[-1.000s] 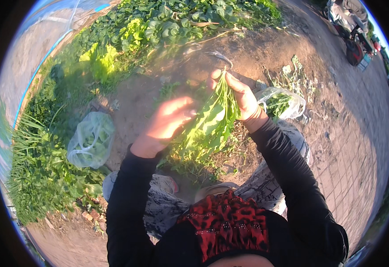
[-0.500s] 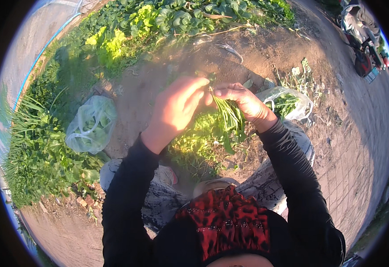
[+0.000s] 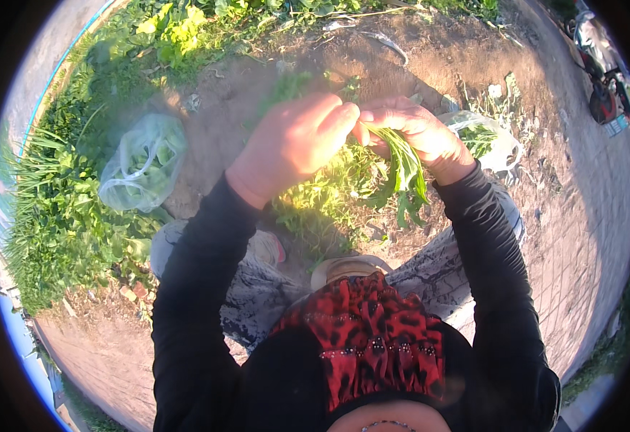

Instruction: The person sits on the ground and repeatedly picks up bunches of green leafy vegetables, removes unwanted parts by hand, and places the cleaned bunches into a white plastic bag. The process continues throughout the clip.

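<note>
Sunlit soil (image 3: 462, 47) lies beyond leafy greens (image 3: 405, 167) hanging from the right grip (image 3: 424, 134), which pinches them; left grip (image 3: 295, 144) unclear.

Outdoor site, strong sun w/ hard shadows. Bare soil (image 3: 459, 54) upper ctr.; veg. bed (image 3: 70, 223) along L side, thin blue strip (image 3: 45, 90) beyond. Grid-lined grd. (image 3: 567, 252) at R, pt. shaded. Wheeled vehicle (image 3: 604, 101) far upper R.

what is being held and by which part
A bunch of leafy greens, by the stems, in the right hand; whether the left hand grips it too is unclear.
</note>
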